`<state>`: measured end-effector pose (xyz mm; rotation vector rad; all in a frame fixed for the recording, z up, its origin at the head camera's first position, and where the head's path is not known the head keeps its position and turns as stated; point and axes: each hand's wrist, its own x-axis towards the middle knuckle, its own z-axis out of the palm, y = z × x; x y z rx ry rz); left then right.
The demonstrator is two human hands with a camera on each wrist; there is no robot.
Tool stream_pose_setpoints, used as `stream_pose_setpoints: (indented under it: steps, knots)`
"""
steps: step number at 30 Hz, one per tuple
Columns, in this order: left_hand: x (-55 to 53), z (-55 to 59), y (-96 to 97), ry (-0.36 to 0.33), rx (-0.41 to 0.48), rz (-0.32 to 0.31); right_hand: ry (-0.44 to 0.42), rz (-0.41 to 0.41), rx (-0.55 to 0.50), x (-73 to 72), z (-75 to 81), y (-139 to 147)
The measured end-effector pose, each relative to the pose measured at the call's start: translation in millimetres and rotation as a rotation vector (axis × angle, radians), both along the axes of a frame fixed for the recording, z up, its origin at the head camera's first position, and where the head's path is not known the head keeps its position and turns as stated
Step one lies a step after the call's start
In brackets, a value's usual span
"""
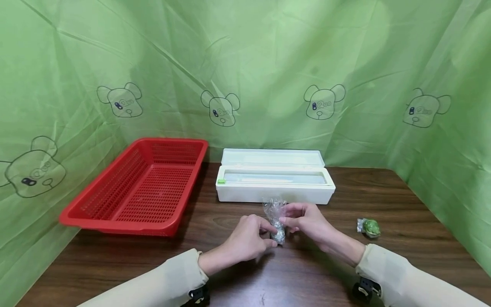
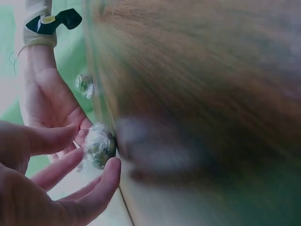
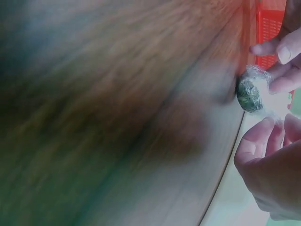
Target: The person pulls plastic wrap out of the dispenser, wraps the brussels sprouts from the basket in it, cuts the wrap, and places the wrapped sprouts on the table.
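A small green ball wrapped in cling film (image 1: pixel 279 233) lies on the table between the two hands, its loose film end (image 1: pixel 273 209) standing away toward the white box. My left hand (image 1: pixel 251 238) holds the ball's near left side with bent fingers. From the right, my right hand (image 1: pixel 307 221) pinches the gathered film with its fingertips. In the left wrist view the wrapped ball (image 2: pixel 99 148) sits by the left fingertips. The right wrist view shows green through the crumpled film of the ball (image 3: pixel 250 92).
Behind the hands stands a white cling film dispenser (image 1: pixel 274 194), lid raised, with a green slider (image 1: pixel 221 181). A red perforated basket (image 1: pixel 172 217) is at the left. Another film-wrapped green ball (image 1: pixel 371 228) lies at the right. Green cloth (image 1: pixel 264 51) surrounds the wooden table (image 1: pixel 383 187).
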<state>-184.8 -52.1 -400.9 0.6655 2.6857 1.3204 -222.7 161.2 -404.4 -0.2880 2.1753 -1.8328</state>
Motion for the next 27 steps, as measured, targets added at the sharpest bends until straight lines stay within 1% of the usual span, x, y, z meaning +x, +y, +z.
stream_pose_setpoints:
  steps: [2, 4, 7, 10, 12, 15, 19, 22, 24, 27]
  knots:
    - [-2.2, -0.4, 1.8, 0.029, -0.004, 0.036, -0.010, -0.021, -0.022, -0.5, -1.3, 1]
    - [-5.4, -1.8, 3.6, 0.025, 0.012, 0.070, -0.023, -0.046, -0.043, -1.2, -2.5, 2]
    - [-10.6, -3.5, 5.9, -0.032, 0.085, 0.108, -0.036, -0.056, -0.085, -1.3, -2.9, 4]
    - [-15.9, -5.1, 7.4, -0.106, 0.193, 0.106, -0.044, -0.023, -0.128, -1.1, -1.8, 6]
    - [-18.3, -6.4, 7.6, -0.130, 0.237, 0.100, -0.048, 0.006, -0.153, -1.2, -1.0, 8]
    - [-20.4, -8.4, 7.5, -0.104, 0.234, 0.114, -0.061, 0.027, -0.176, -1.5, 1.3, 9]
    - [-21.9, -9.9, 8.1, -0.038, 0.206, 0.167, -0.097, 0.013, -0.202, -1.2, 3.4, 11]
    - [-22.7, -10.3, 9.1, -0.011, 0.220, 0.174, -0.117, 0.005, -0.220, -0.8, 3.7, 11]
    - [-22.5, -10.4, 9.7, 0.002, 0.213, 0.172, -0.115, 0.004, -0.211, -0.8, 4.2, 11]
    - [-21.5, -11.8, 10.3, 0.011, 0.196, 0.176, -0.080, 0.010, -0.164, -1.7, 4.6, 11]
